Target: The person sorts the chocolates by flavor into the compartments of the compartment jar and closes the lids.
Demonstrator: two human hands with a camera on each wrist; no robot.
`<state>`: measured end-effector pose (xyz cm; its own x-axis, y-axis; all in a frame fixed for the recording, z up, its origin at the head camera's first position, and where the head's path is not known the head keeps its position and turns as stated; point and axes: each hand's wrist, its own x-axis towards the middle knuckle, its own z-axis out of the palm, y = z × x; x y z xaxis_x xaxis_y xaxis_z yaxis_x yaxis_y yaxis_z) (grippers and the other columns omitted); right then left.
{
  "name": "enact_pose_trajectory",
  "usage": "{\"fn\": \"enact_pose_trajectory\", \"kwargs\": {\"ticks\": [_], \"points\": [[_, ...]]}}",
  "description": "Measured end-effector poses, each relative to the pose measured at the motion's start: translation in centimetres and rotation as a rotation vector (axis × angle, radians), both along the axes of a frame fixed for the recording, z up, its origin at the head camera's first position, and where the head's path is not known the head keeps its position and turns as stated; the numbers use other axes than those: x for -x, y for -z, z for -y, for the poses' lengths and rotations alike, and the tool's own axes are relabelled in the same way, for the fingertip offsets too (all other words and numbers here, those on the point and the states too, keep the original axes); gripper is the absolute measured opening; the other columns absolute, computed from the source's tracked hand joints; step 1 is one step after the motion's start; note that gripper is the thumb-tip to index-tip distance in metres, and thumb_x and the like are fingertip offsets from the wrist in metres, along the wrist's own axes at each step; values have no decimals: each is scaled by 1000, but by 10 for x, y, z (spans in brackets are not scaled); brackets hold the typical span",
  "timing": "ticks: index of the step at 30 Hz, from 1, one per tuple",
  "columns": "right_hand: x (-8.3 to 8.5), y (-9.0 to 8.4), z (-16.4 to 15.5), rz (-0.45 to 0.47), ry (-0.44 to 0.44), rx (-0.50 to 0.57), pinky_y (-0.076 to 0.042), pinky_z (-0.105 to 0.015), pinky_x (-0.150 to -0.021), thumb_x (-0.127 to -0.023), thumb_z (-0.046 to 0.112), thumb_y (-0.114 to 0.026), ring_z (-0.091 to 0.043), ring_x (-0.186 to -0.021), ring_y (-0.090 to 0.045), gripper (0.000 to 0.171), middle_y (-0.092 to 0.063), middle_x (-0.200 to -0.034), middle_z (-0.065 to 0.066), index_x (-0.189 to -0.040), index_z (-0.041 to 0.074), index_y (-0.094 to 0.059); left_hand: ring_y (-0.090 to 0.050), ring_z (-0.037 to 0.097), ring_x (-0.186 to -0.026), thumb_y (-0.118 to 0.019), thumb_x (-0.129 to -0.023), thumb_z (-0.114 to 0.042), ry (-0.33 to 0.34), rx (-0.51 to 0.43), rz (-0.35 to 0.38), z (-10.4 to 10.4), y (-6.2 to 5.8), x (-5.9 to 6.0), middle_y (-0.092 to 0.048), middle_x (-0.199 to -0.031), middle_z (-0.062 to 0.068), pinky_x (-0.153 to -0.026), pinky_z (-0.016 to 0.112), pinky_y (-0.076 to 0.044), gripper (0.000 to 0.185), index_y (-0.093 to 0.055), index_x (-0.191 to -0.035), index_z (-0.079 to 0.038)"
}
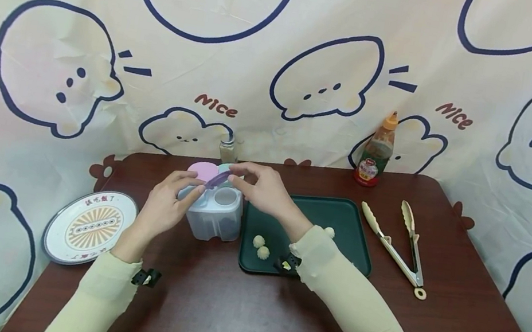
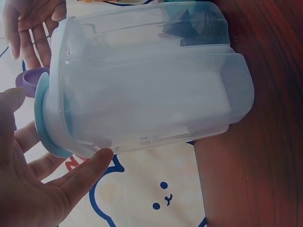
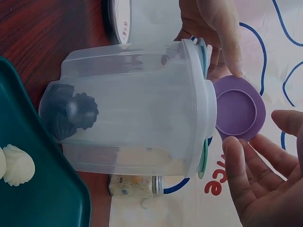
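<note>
Lying at the lower left of the head view, one round plate (image 1: 89, 228) with a sunburst pattern sits on the dark wooden table (image 1: 230, 323), well apart from everything else. Right of it, near the frame's middle, stands one clear plastic seasoning box (image 1: 214, 213) with several compartments; its visible walls look empty, though the wrist views are too hazy to be sure. Its lids show pink (image 1: 203, 169), pale teal and purple. The left hand (image 1: 167, 204) rests against the box's left side with straight, relaxed fingers, one fingertip touching the wall in the left wrist view. The right hand (image 1: 264, 189) reaches over the top from the right, and its fingertips pinch the purple lid (image 1: 218, 179), tilted up off its opening. Behind the box, against the cartoon backdrop, stands one small glass shaker (image 1: 228, 149), partly hidden by the hands. Just right of the box lies one dark green tray (image 1: 340, 224), its front left part crossed by the right forearm; it holds three small pale dumplings that can be counted, two (image 1: 260, 247) side by side near its left edge and one (image 1: 330, 232) beside the sleeve. Farther right, one pair of cream-tipped tongs (image 1: 397, 245) lies open on the table, and at the upper right of the tabletop stands one sauce bottle (image 1: 377, 150) with an orange cap.
</note>
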<state>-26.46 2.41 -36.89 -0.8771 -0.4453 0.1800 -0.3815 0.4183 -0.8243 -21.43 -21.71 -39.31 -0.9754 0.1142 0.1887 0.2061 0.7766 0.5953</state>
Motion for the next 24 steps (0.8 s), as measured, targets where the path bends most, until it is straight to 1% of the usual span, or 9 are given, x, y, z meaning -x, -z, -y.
{"fn": "enact_pose_trajectory", "kwargs": {"ticks": [6, 10, 14, 18, 21, 24], "points": [[-2, 0, -2, -1, -5, 5, -60, -27, -65, -97, 37, -64, -15, -88, -66, 37, -70, -118, 1, -129, 19, -67, -43, 38, -139, -42, -101, -59, 5, 10, -4, 1, 0, 0, -47, -151, 11, -109, 66, -39, 57, -62, -133, -17], [-3, 1, -5, 3, -6, 18, -60, -27, -66, -97, 38, -64, -19, -90, -68, 36, -70, -118, 1, -127, 18, -68, -43, 38, -140, -43, -101, -57, 5, 10, -11, 1, 0, 0, -47, -151, 10, -110, 65, -39, 55, -63, -133, -16], [-5, 4, -8, 6, -1, 28, -59, -28, -65, -96, 38, -65, -21, -87, -68, 34, -71, -113, 1, -124, 18, -69, -43, 38, -140, -44, -101, -56, 4, 6, -15, 1, -1, 1, -48, -151, 10, -109, 65, -40, 54, -64, -132, -16], [-6, 8, -11, 5, 6, 27, -59, -29, -63, -96, 37, -65, -18, -82, -68, 29, -72, -109, 3, -120, 20, -71, -44, 38, -139, -43, -101, -57, 3, 9, -23, 1, -1, 1, -48, -150, 11, -109, 65, -40, 55, -64, -131, -17], [-6, 12, -12, 3, 12, 21, -58, -29, -62, -96, 36, -66, -18, -79, -67, 27, -73, -107, 4, -118, 22, -72, -44, 38, -139, -44, -101, -57, 4, 10, -30, 1, 0, 1, -49, -150, 11, -109, 65, -40, 54, -65, -131, -17], [-7, 17, -12, -22, 19, 2, -56, -28, -62, -95, 36, -66, -16, -80, -66, 25, -73, -105, 5, -117, 23, -72, -45, 37, -138, -44, -101, -55, 3, 10, -36, 1, 0, 1, -49, -149, 11, -110, 64, -40, 53, -65, -130, -17]]}}
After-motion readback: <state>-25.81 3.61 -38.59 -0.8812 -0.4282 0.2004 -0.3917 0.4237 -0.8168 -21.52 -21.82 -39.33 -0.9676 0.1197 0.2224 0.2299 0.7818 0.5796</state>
